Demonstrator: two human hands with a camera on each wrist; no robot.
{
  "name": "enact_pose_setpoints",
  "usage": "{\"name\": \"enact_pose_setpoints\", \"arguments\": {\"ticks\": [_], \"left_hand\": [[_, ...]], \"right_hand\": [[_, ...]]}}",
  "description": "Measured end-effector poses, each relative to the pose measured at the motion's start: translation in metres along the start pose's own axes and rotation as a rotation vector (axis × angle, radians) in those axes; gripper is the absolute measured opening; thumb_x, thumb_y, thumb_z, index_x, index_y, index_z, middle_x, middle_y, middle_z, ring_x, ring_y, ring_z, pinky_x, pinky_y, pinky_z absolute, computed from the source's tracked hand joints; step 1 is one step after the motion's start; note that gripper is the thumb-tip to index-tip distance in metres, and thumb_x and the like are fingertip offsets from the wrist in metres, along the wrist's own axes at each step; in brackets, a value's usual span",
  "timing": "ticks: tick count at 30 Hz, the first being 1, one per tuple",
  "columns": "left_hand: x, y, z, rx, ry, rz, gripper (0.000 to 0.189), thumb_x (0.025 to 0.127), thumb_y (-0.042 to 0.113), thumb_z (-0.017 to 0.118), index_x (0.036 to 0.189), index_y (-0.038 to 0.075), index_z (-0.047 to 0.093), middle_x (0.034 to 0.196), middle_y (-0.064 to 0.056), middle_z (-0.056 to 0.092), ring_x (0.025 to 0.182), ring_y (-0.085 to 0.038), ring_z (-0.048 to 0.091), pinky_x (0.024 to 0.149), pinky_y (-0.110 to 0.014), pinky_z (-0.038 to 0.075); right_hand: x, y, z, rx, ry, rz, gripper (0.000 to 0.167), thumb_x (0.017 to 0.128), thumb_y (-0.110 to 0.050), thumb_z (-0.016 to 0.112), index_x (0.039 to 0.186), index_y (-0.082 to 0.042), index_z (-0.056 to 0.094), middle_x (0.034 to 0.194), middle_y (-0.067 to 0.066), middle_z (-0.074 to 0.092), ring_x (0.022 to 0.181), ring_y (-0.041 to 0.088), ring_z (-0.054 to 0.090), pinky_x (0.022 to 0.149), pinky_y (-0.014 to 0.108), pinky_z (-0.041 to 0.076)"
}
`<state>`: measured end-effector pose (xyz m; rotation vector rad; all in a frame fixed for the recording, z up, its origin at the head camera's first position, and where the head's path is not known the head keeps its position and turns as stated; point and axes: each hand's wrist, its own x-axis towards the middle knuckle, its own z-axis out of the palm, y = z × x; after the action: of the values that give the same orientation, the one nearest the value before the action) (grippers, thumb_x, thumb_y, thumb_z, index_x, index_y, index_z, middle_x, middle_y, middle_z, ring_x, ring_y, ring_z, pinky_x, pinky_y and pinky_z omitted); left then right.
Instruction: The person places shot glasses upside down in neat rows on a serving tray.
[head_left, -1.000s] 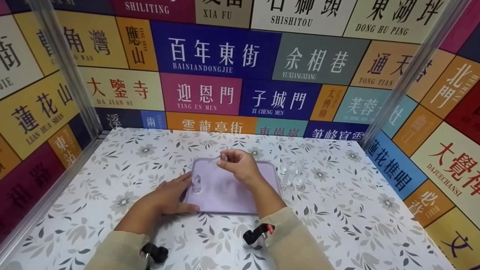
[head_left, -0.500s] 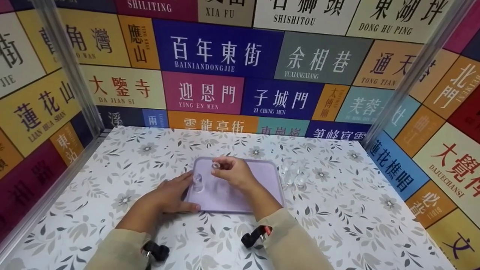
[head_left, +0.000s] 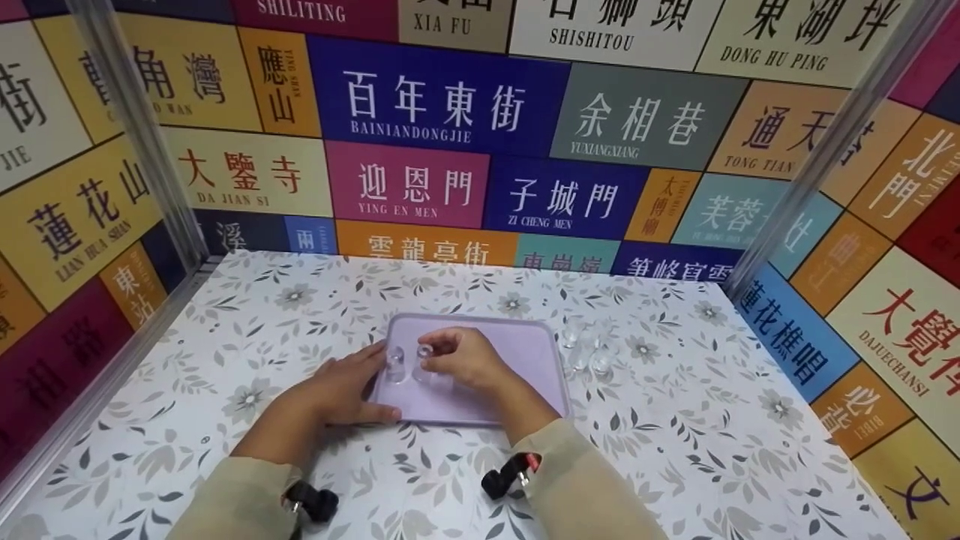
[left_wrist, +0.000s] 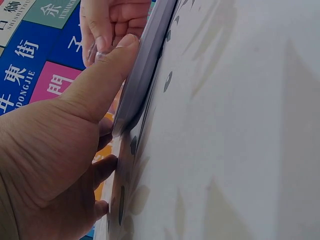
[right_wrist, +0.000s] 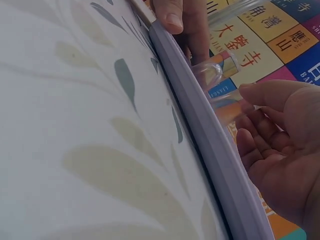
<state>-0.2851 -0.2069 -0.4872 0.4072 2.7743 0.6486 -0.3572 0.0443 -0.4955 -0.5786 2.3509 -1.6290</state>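
Note:
A pale purple tray (head_left: pixel 525 349) lies on the table. My left hand (head_left: pixel 337 391) rests against its near-left corner, fingers along the left side and thumb (left_wrist: pixel 102 80) on the near edge. One small clear glass (head_left: pixel 395 367) stands upright at the tray's left end. Just right of it, my right hand (head_left: pixel 469 361) pinches a second small clear glass (right_wrist: pixel 230 106) between thumb and fingertips, its rim upward. In the head view the base of that held glass is at or close to the tray surface; exact contact is hard to tell.
Several more clear glasses (head_left: pixel 589 346) are grouped on the table right of the tray. A floral-patterned cover (head_left: pixel 247 352) spreads over the tabletop. Sign-printed panels (head_left: pixel 442 101) with clear corner posts (head_left: pixel 825 150) wall in the back and sides.
My right hand has carried its glass left, downward and nearer, from above the tray's far part to beside the standing glass. The left hand stays at the tray's corner.

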Motion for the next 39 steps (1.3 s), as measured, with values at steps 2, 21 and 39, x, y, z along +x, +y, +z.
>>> {"name": "enact_pose_setpoints", "arguments": {"ticks": [2, 21, 39], "left_hand": [[0.000, -0.001, -0.001, 0.002, -0.002, 0.002, 0.119, 0.082, 0.076, 0.077, 0.173, 0.023, 0.022, 0.183, 0.002, 0.011, 0.167, -0.040, 0.019, 0.134, -0.071, 0.009], [0.002, -0.001, 0.002, 0.010, 0.010, 0.010, 0.117, 0.083, 0.075, 0.078, 0.173, 0.021, 0.024, 0.183, 0.001, 0.013, 0.168, -0.037, 0.021, 0.134, -0.072, 0.011], [0.002, -0.003, 0.003, -0.014, 0.016, 0.023, 0.117, 0.082, 0.074, 0.079, 0.173, 0.024, 0.024, 0.183, 0.002, 0.013, 0.168, -0.037, 0.018, 0.135, -0.070, 0.008]], "right_hand": [[0.001, 0.001, 0.002, -0.001, -0.011, 0.000, 0.040, 0.086, -0.006, 0.085, 0.126, -0.003, 0.078, 0.114, 0.011, 0.081, 0.098, 0.009, 0.071, 0.086, 0.018, 0.058], [-0.010, -0.008, -0.031, 0.048, 0.060, -0.007, 0.054, 0.087, -0.019, 0.088, 0.138, -0.008, 0.072, 0.131, 0.013, 0.075, 0.112, 0.018, 0.070, 0.082, 0.022, 0.059], [-0.025, 0.006, -0.082, 0.065, 0.162, 0.006, 0.053, 0.088, -0.024, 0.090, 0.136, -0.008, 0.073, 0.133, 0.014, 0.075, 0.115, 0.019, 0.072, 0.096, 0.024, 0.060]]}}
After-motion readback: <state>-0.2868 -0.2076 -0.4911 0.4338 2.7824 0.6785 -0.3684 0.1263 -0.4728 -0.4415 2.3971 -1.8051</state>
